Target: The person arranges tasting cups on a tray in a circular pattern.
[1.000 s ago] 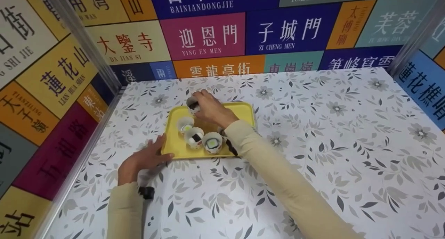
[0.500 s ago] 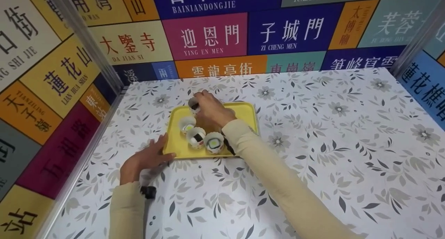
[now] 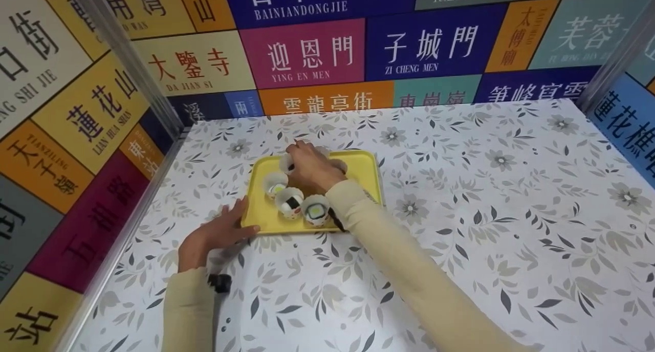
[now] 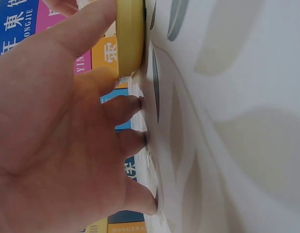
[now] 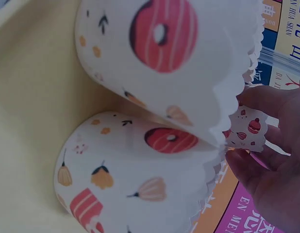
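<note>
In the head view my right hand [image 3: 313, 167] is over the back left of a yellow tray [image 3: 366, 180] and pinches the rim of a white paper baking cup [image 3: 286, 163]. The right wrist view shows finger and thumb on this printed cup [image 5: 248, 130]. On the tray stand several more baking cups: one with a rice ball with a dark strip [image 3: 292, 203], and others with green-centred sushi rolls [image 3: 315, 210]. The right hand partly hides another cup [image 3: 339, 163]. My left hand [image 3: 220, 232] lies at the tray's front left corner, thumb along the edge, other fingertips on the tablecloth.
A white tablecloth [image 3: 460, 229] with grey leaves and flowers covers the table. Panels with large lettering [image 3: 302, 52] rise behind and at both sides. Close to the right wrist camera stand two baking cups with doughnut prints [image 5: 162, 36].
My right hand has come slightly down and toward me, and the pinched cup has moved from the tray's back edge to just inside it. My left hand stays at the corner.
</note>
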A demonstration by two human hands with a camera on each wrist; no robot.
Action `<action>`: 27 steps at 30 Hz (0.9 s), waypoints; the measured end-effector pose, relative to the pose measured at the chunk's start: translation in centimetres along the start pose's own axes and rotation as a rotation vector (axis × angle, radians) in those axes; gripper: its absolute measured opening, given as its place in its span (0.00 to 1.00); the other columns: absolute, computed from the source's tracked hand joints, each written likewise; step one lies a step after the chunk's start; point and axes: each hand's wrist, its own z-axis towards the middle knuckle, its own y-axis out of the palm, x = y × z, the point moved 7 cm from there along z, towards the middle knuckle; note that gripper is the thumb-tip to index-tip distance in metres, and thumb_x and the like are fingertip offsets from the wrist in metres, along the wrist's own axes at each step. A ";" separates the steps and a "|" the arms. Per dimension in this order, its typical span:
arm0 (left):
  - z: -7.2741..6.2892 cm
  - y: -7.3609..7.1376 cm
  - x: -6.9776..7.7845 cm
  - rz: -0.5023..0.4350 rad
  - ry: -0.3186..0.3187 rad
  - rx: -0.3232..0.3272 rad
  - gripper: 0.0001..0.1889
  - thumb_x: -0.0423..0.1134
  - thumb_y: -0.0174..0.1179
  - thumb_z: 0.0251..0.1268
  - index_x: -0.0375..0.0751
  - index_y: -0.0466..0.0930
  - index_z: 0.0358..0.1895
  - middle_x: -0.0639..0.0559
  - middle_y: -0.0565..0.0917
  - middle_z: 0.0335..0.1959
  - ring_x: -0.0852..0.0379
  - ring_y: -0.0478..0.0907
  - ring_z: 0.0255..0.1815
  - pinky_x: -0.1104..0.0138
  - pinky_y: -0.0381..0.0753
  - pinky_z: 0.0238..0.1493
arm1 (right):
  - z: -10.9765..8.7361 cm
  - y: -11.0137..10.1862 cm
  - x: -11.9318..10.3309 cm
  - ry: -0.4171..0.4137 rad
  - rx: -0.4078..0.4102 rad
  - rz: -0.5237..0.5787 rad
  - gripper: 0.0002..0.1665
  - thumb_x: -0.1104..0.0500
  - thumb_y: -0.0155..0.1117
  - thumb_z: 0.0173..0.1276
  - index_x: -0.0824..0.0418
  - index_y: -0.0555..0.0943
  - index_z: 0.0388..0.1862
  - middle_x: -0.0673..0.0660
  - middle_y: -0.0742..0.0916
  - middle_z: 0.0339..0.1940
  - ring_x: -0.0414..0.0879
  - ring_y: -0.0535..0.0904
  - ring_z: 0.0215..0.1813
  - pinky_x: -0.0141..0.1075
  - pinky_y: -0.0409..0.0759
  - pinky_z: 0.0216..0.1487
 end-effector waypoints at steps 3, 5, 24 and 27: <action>0.0 0.1 -0.1 -0.003 -0.010 -0.001 0.52 0.64 0.54 0.70 0.50 0.29 0.82 0.43 0.30 0.84 0.37 0.20 0.82 0.38 0.29 0.79 | 0.2 0.2 0.0 0.002 -0.004 -0.006 0.40 0.47 0.73 0.61 0.50 0.70 0.71 0.52 0.75 0.65 0.47 0.70 0.65 0.66 0.70 0.64; 0.0 0.1 -0.1 -0.006 -0.017 -0.003 0.52 0.64 0.54 0.70 0.51 0.29 0.82 0.44 0.30 0.84 0.37 0.20 0.82 0.39 0.29 0.79 | 0.3 0.2 0.0 -0.012 0.002 -0.015 0.41 0.47 0.74 0.60 0.50 0.70 0.71 0.52 0.75 0.65 0.47 0.69 0.66 0.63 0.69 0.67; 0.0 0.1 0.0 -0.033 -0.003 -0.012 0.53 0.63 0.56 0.69 0.50 0.28 0.82 0.42 0.29 0.83 0.36 0.18 0.82 0.37 0.29 0.79 | 0.3 0.1 -0.3 -0.093 0.082 -0.175 0.27 0.47 0.66 0.70 0.59 0.77 0.63 0.59 0.82 0.60 0.58 0.71 0.64 0.56 0.64 0.71; 0.0 0.0 0.0 -0.029 -0.007 -0.010 0.53 0.64 0.55 0.69 0.51 0.28 0.82 0.43 0.29 0.83 0.36 0.19 0.82 0.37 0.29 0.79 | 0.2 0.1 -0.3 -0.103 0.087 -0.176 0.27 0.47 0.65 0.71 0.59 0.78 0.62 0.59 0.82 0.60 0.58 0.72 0.64 0.55 0.64 0.71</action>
